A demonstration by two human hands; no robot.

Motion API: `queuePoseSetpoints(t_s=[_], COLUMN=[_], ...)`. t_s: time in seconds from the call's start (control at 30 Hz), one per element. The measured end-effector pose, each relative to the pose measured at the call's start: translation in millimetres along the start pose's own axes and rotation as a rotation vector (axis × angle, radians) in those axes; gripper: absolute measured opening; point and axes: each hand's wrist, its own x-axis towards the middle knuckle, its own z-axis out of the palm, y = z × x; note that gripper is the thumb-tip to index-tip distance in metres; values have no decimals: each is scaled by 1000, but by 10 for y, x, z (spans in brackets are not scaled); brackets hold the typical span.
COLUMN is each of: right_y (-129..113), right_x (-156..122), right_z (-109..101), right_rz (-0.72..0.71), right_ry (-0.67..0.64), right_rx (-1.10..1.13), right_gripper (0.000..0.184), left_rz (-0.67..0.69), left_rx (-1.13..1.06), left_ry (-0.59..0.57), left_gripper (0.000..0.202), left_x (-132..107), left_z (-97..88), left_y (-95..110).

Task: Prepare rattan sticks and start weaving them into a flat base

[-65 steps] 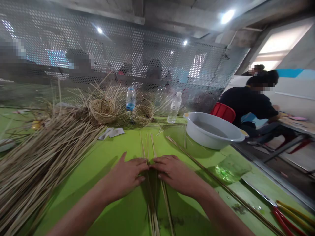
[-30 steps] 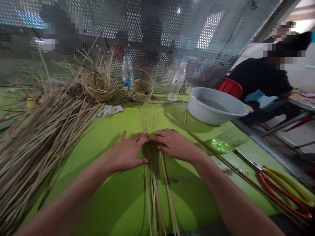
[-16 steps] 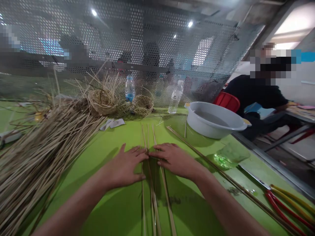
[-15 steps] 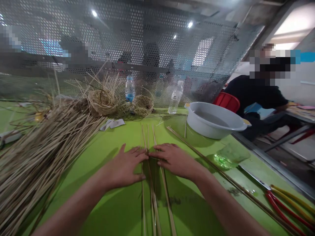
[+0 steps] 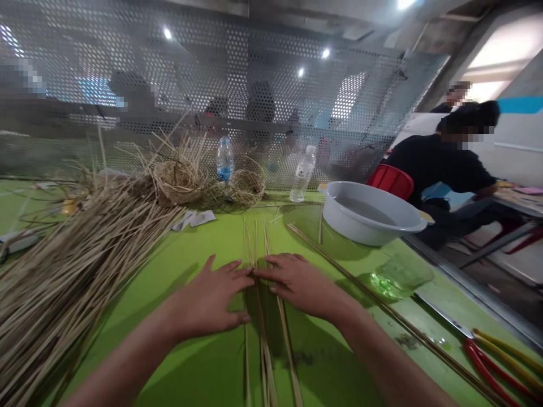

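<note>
Rattan strips (image 5: 263,333) laid on the green table (image 5: 190,362) are pressed flat beneath the left hand (image 5: 212,297) and right hand (image 5: 303,282), both spread open, fingertips meeting over them.

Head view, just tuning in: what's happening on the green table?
A person presses the left hand and right hand flat, fingertips nearly meeting, on a few thin cane strips laid side by side on the green table. Neither hand grips anything. A pile of loose strips lies to the left, a grey basin and red-handled cutters to the right, and part-woven baskets at the back.
</note>
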Motion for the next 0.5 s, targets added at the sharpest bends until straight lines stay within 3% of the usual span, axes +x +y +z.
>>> queuePoseSetpoints(t_s=[0.5], right_y=[-14], right_x=[7], right_z=[1], right_rz=[-3], right_ry=[9], right_rx=[54], right_gripper=[44], left_rz=[-18], left_rx=[25], left_ry=[5], left_gripper=[51], left_x=[-13], left_z=[-34], left_y=[89])
